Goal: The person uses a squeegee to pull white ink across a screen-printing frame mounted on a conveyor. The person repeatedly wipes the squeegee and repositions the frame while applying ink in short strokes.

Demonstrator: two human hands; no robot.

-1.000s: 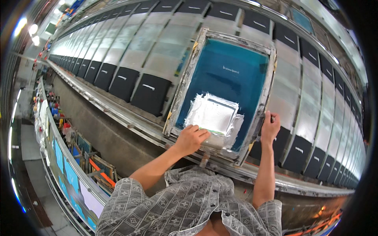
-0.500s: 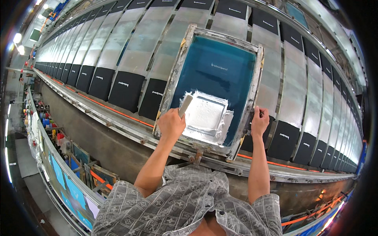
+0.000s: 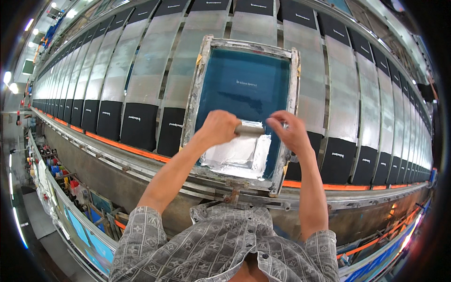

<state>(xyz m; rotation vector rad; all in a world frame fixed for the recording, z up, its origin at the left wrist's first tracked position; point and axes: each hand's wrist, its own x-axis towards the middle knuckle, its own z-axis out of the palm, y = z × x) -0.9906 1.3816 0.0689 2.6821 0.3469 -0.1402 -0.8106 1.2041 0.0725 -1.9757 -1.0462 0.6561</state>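
A screen-printing frame (image 3: 294, 89) with blue mesh lies over the printing table in front of me. Thick white ink (image 3: 230, 152) covers a squarish patch at its near end. My left hand (image 3: 221, 127) is closed round one end of a squeegee (image 3: 251, 129), whose grey-brown handle lies crosswise above the far part of the ink. Close to the handle's right end, my right hand (image 3: 291, 131) hovers with thumb and fingers apart, holding nothing that I can see. The squeegee's lower edge is hidden, so I cannot tell whether it touches the mesh.
Black fabric pieces (image 3: 139, 124) with small white prints lie on long pale boards (image 3: 145, 75) to both sides. A metal rail (image 3: 155, 176) with an orange strip runs along the near edge. Coloured containers (image 3: 75, 185) and a rack stand at the lower left.
The squeegee has swung from slanting upright to crosswise. My right hand has left the frame's right edge and moved up and inward, opening beside the handle. The view has shifted slightly.
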